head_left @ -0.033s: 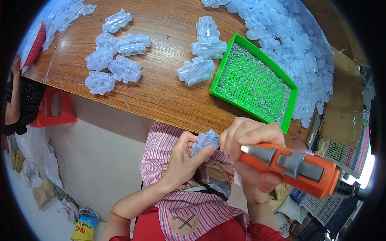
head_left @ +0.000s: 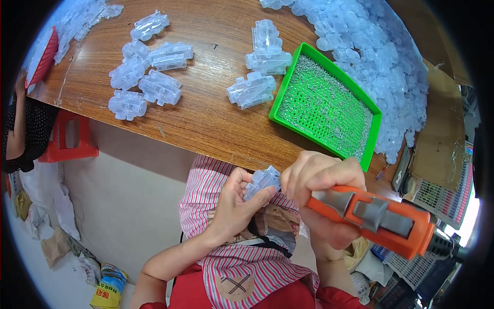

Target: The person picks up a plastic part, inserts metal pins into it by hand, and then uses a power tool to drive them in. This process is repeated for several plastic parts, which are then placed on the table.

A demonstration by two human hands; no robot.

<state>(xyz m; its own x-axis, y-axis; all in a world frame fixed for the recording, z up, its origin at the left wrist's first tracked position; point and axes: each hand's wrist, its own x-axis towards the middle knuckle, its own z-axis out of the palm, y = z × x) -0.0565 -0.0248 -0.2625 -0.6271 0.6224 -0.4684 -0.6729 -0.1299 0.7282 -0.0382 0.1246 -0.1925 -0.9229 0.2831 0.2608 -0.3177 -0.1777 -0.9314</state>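
Observation:
My left hand (head_left: 234,203) is closed on a clear plastic part (head_left: 263,181) with ribbed, rounded sections, just below the table's front edge. My right hand (head_left: 327,193) wraps round an orange electric screwdriver (head_left: 391,221) with a grey metal lever on top and a dark cable at its rear. Its front end is hidden by my fingers. The fingertips of that hand come close to the right end of the plastic part; whether they touch it or pinch a screw cannot be made out.
A green tray (head_left: 280,110) of small metal screws stands on the wooden table (head_left: 206,123). Loose clear parts (head_left: 160,87) lie left of it, and a large heap of them (head_left: 360,56) lies behind. A red stool (head_left: 72,139) and another person's arm (head_left: 18,123) are at the left.
The rear of the orange screwdriver has shifted slightly down and to the right. My left hand and the plastic part have stayed in place.

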